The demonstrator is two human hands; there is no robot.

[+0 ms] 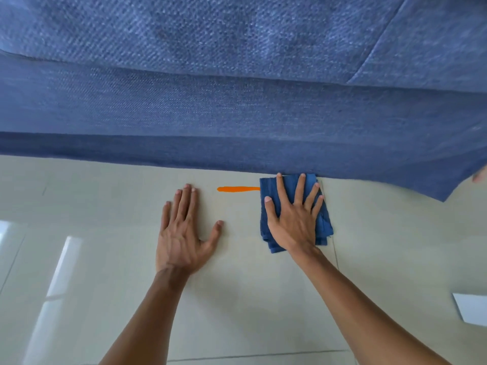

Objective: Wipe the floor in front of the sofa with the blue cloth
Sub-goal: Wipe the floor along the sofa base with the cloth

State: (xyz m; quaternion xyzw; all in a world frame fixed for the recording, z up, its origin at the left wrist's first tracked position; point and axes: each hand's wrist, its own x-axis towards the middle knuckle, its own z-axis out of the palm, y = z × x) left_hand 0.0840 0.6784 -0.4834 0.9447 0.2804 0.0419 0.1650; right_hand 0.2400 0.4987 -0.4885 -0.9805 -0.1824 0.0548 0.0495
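Observation:
A folded blue cloth [268,188] lies on the pale tiled floor [237,299], its far edge against the base of the blue sofa [237,101]. My right hand [295,219] presses flat on the cloth with fingers spread. An orange streak [237,189] runs along the floor from the cloth's left edge toward the left. My left hand [184,233] rests flat on the bare floor left of the streak, fingers apart, holding nothing.
The sofa's front fills the upper half of the view, and its corner ends at the right. A white sheet-like object [471,309] lies on the floor at the right edge. Tile joints cross the floor near me.

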